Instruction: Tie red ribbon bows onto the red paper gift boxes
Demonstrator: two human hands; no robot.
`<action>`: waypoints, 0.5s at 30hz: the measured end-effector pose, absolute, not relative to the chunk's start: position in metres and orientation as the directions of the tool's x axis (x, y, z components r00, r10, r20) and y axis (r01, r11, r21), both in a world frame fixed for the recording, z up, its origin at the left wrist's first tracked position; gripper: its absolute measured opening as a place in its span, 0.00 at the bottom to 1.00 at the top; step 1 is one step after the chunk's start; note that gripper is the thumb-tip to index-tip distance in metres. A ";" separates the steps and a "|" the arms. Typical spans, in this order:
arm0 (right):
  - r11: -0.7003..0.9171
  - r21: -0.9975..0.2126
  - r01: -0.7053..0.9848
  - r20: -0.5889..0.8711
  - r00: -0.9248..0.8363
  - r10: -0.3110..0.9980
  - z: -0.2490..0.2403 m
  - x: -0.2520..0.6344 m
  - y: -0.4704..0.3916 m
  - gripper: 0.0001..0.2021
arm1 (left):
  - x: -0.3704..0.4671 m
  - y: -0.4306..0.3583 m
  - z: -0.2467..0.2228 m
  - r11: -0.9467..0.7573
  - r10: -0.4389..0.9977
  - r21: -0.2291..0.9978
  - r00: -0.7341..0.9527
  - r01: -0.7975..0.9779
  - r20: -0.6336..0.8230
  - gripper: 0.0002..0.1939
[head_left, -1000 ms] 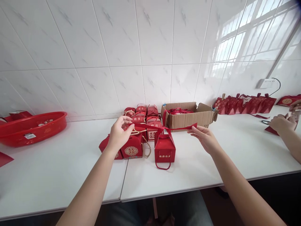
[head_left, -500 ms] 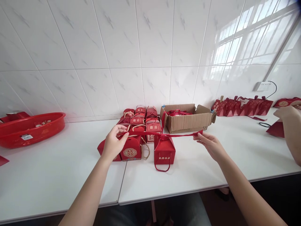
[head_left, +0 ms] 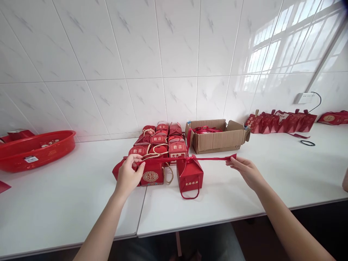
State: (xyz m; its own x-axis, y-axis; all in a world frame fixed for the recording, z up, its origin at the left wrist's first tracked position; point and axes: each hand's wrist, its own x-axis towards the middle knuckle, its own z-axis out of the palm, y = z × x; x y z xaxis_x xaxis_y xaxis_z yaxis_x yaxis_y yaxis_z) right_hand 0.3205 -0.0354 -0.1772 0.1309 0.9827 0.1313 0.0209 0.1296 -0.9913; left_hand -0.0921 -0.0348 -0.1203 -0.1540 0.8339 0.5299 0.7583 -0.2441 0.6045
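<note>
At the far left of the white bench (head_left: pixel 81 192) sits a red plastic basin (head_left: pixel 16 158) with a pale label on its side. Further right, the person's left hand (head_left: pixel 129 174) pinches one end of a flat red ribbon (head_left: pixel 214 158) between thumb and fingers, in front of a cluster of red cardboard gift boxes (head_left: pixel 151 177). The ribbon runs nearly straight across, knotted at the top of a small red peaked cardboard box (head_left: pixel 190 172), which stands near the bench's front edge, slightly tilted, its twisted red cord handle (head_left: pixel 190 198) hanging in front. Behind it to the right is an open brown cardboard carton (head_left: pixel 217 142) holding red material. The right hand (head_left: pixel 246 170) pinches the ribbon's other end. Beyond stand red pointed paper packets (head_left: pixel 296 121), a thin black ring (head_left: pixel 307 143) lying near them.
</note>
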 end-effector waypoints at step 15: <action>-0.117 -0.982 0.151 -0.065 0.312 0.948 -0.217 0.357 -0.044 0.18 | -0.106 -0.053 -0.136 -0.093 0.790 0.220 -0.062 0.971 0.610 0.07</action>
State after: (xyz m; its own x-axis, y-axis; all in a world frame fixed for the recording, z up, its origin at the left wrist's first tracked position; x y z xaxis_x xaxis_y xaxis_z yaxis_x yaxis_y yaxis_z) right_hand 0.3575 -0.0444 -0.2168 0.3121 0.9478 -0.0653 0.1505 -0.1172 -0.9816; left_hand -0.1059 -0.0529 -0.1359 -0.0622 0.7903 0.6096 0.9711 -0.0930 0.2197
